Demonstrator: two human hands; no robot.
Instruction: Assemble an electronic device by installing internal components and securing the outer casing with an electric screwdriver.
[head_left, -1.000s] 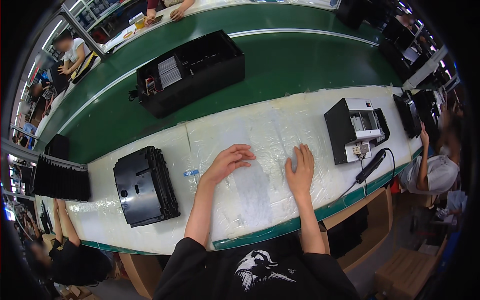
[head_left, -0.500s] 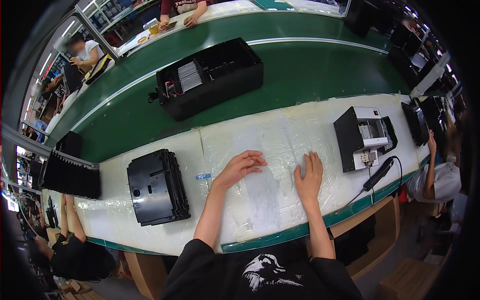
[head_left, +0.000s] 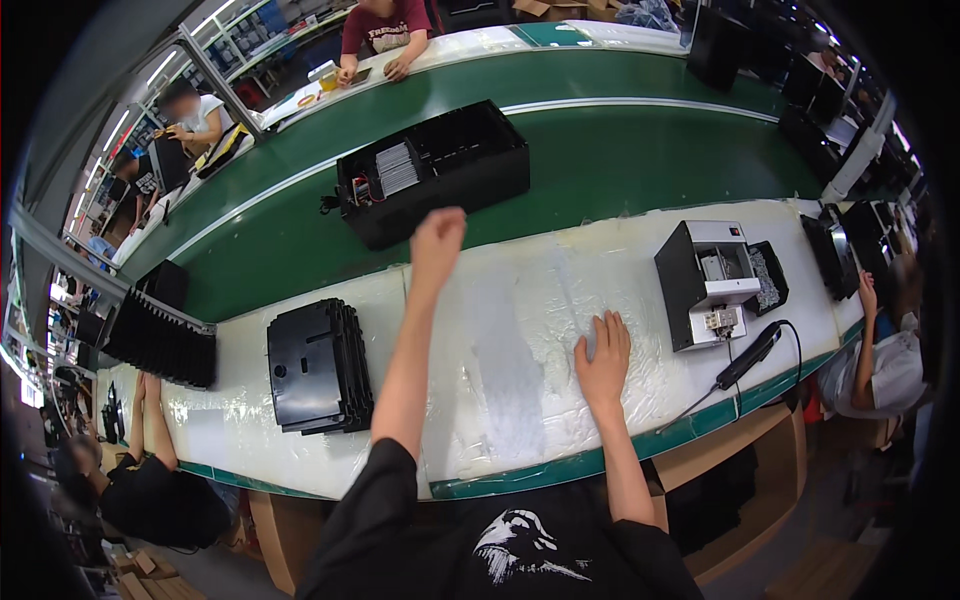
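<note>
My left hand (head_left: 437, 242) is stretched out over the far edge of the white plastic-covered bench (head_left: 520, 360), close to an open black case (head_left: 432, 180) that lies on the green conveyor belt (head_left: 620, 150). Its fingers are curled in and it holds nothing that I can see. My right hand (head_left: 603, 357) lies flat on the bench with the fingers apart, empty. A stack of black plastic covers (head_left: 318, 365) sits on the bench to the left of my left arm.
A white and black screw feeder box (head_left: 708, 283) stands at the right, with a black electric screwdriver (head_left: 748, 356) and its cable at the bench edge. More black covers (head_left: 160, 338) are stacked far left. Other people work at both sides and across the belt.
My left hand has lifted off the bench and reached forward toward the black case, which has moved right along the belt. My right hand stays flat on the bench.
</note>
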